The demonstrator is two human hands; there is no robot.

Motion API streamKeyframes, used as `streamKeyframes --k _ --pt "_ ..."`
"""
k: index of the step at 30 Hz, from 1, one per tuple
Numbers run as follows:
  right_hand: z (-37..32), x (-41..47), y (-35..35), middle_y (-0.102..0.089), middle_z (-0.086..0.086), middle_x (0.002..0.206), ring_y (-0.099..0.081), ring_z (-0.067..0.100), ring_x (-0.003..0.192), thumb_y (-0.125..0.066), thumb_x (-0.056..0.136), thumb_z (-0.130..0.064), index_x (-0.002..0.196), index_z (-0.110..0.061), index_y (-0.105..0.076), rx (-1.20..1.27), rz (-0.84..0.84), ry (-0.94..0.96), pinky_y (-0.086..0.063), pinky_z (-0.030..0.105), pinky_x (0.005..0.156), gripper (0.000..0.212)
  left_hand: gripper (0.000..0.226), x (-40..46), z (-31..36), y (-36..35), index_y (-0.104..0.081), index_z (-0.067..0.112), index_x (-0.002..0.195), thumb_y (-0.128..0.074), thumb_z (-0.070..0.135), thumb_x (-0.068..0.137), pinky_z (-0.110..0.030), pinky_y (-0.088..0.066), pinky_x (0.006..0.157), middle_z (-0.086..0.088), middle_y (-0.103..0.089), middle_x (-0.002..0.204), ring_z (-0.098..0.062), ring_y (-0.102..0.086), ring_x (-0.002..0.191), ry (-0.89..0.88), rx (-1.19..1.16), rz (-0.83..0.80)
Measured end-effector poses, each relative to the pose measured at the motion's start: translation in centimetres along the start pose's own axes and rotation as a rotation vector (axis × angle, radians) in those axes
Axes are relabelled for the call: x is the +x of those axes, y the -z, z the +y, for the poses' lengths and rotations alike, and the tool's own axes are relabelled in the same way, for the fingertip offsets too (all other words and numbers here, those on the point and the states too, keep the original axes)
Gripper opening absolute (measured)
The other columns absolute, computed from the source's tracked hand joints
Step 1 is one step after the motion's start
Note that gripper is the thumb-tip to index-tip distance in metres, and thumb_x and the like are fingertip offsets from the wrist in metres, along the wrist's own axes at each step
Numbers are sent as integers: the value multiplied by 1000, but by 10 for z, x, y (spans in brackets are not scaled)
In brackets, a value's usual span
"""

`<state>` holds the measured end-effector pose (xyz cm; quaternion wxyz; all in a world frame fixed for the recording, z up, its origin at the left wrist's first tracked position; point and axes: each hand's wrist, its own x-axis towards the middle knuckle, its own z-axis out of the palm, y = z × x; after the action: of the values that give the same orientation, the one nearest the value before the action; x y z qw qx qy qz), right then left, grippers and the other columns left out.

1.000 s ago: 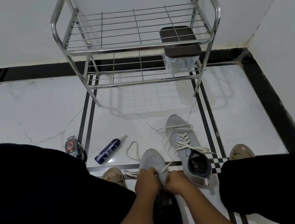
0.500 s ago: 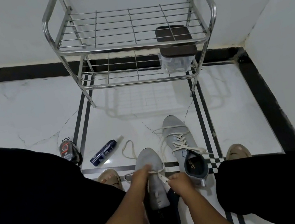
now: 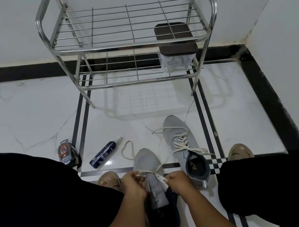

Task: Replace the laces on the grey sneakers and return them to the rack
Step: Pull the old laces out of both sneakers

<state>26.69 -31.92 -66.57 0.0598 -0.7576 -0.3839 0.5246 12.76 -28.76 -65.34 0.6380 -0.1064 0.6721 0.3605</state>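
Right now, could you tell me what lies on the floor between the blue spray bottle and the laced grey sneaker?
In the head view, the sneaker being laced and its loose lace loop lie between them.

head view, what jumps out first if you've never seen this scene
Two hands, the left hand and right hand, pinch a white lace over the near grey sneaker at bottom centre. A second sneaker, already laced, lies on the floor to its right. Behind stands a steel rack holding only a lidded container.

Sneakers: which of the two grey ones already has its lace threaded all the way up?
The right sneaker, standing untouched; the other sneaker is in both hands.
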Motion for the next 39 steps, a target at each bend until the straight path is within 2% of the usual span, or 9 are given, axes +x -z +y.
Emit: streamKeyframes --k 3,7,11,15,20,22,26,30,39 --pt "1 1 0 -66 4 83 -60 20 82 -58 88 -16 84 -19 -73 13 -5 -17 -52 30 76 16 26 9 5 8 -46 16 62 -44 29 85 -15 -37 42 3 -50 45 -14 -47 43 -24 14 94" --pt "3 2 0 -71 6 91 -64 24 87 -56 87 -14 90 -13 -74 -54 -10 -23 -48 25 71 19 44 14 7 -2 -66 15 94 -55 54 80 -30 -48 76 -6 -67 96 -25 -63 94 -310 1322 122" --pt "3 1 1 -56 -1 68 -57 20 76 -53 84 -13 56 -17 -56 -123 1 -7 -40 22 60 29 28 7 -9 -6 -70 25 98 -51 43 89 -33 -48 83 -2 -64 105 -25 -61 102 -701 1654 205" --pt "2 2 0 -62 0 77 -58 19 80 -54 87 -17 76 -17 -72 -113 1 13 -50 28 68 20 16 24 -2 -7 -63 20 84 -54 31 90 -29 -42 79 -5 -62 86 -24 -58 88 -341 1283 96" --pt "1 4 4 -69 2 115 -62 25 108 -55 91 -26 108 -25 -72 -95 60 -26 -48 26 87 24 25 9 33 -2 -46 12 71 -39 8 95 -28 -46 76 0 -54 65 -11 -55 49 -76 -493 -16" --pt "3 4 4 -70 4 112 -63 26 105 -56 89 -23 104 -25 -73 -78 68 -57 -50 27 86 22 23 5 47 -1 -45 14 80 -30 10 96 -24 -44 78 2 -49 68 -9 -49 56 -75 -610 -36" --pt "2 2 4 -71 2 108 -64 24 100 -54 88 -22 100 -24 -73 -118 53 -44 -45 22 73 22 26 2 37 -16 -45 7 107 -49 30 95 -28 -39 64 -6 -56 80 -24 -57 75 -508 822 69" --pt "2 3 4 -70 5 106 -64 25 98 -53 87 -20 98 -22 -73 -132 48 -53 -40 21 69 23 23 1 -8 -8 -43 16 108 -53 26 90 -33 -43 70 -7 -60 96 -27 -59 89 -735 1536 -83" --pt "2 1 5 -69 3 111 -63 25 102 -53 90 -21 104 -23 -72 -125 40 -48 -45 24 76 24 10 11 5 -8 -63 15 96 -55 16 89 -35 -51 83 -12 -62 115 -27 -60 95 -669 1413 31"
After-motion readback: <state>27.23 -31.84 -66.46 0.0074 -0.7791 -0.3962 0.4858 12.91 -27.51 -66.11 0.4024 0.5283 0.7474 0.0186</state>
